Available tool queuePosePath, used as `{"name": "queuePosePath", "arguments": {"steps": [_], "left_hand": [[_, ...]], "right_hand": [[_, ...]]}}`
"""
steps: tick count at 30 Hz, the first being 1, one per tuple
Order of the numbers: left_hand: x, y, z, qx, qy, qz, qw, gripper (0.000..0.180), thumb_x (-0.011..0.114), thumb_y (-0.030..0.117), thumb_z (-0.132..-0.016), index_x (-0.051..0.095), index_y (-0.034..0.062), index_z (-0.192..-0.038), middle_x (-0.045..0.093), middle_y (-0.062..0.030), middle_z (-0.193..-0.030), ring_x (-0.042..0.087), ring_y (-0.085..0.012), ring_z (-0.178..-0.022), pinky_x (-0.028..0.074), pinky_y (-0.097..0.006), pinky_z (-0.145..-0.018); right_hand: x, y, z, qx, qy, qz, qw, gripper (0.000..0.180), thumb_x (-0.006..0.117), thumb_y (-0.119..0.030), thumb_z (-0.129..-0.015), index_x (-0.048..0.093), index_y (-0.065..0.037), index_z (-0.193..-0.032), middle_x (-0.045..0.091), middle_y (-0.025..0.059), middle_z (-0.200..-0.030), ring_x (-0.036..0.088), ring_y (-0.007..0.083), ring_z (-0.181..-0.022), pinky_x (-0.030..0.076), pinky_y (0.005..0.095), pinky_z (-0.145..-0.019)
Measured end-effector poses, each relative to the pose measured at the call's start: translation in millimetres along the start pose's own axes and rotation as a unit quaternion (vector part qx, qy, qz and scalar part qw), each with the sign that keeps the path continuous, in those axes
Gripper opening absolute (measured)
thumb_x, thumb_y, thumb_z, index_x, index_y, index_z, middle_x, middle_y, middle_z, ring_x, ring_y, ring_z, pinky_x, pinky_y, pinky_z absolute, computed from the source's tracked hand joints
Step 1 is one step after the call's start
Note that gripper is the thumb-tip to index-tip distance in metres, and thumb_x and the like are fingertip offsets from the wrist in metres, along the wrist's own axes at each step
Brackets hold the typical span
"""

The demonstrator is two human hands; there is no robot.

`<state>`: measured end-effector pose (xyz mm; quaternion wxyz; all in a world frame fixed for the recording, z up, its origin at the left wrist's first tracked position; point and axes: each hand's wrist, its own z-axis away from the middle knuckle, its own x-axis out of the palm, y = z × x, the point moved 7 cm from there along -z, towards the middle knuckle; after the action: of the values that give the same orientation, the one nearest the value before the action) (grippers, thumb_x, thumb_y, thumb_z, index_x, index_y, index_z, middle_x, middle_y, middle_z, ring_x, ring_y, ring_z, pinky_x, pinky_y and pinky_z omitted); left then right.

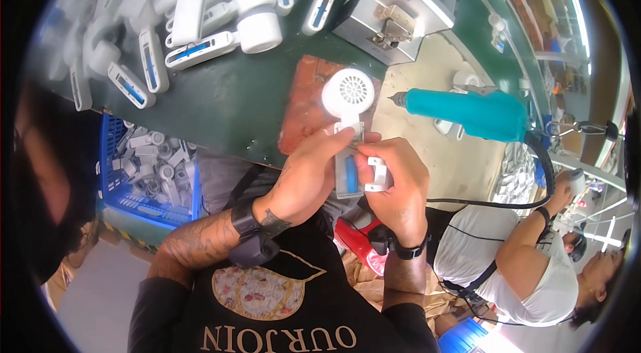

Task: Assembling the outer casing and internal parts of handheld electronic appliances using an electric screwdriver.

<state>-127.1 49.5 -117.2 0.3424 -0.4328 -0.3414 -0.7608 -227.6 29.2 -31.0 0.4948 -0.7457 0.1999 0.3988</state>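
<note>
A white handheld fan (348, 92) with a round slotted head is held over a worn reddish-brown pad (299, 102). My left hand (304, 169) grips its handle, thumb lying just below the head. Inside the opened handle a blue cylinder (351, 174) shows, beside a clear edge. My right hand (402, 183) is closed at the handle's other side, its fingertips against the fan. A small white curved plastic piece (379, 176) sits within that right hand. Fingers cover much of the handle's middle.
Many white fans (200, 49) crowd the bench's far left. A silver metal box (394, 9) stands beyond the pad. Right of it hangs a teal electric screwdriver (467, 112) with a black cable. A blue crate (150, 209) of white parts is at left; a person in white (527, 273) sits right.
</note>
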Motion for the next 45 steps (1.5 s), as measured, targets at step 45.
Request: {"name": "queuePosePath", "arguments": {"steps": [45], "left_hand": [[-9.1,-11.2,-1.7,0.04,0.024,0.039,0.998,0.045,0.045,0.038,-0.114,0.054,0.0048,-0.143,0.063,-0.0083,-0.137,0.06,-0.0194,-0.126,0.046,-0.039,-0.11]], "right_hand": [[17.9,-9.4,11.7,0.121,0.079,0.068,0.987,0.057,0.083,-0.011,-0.081,0.06,-0.004,-0.133,0.06,0.0164,-0.106,0.063,0.0369,-0.096,0.053,0.0459,-0.077]]}}
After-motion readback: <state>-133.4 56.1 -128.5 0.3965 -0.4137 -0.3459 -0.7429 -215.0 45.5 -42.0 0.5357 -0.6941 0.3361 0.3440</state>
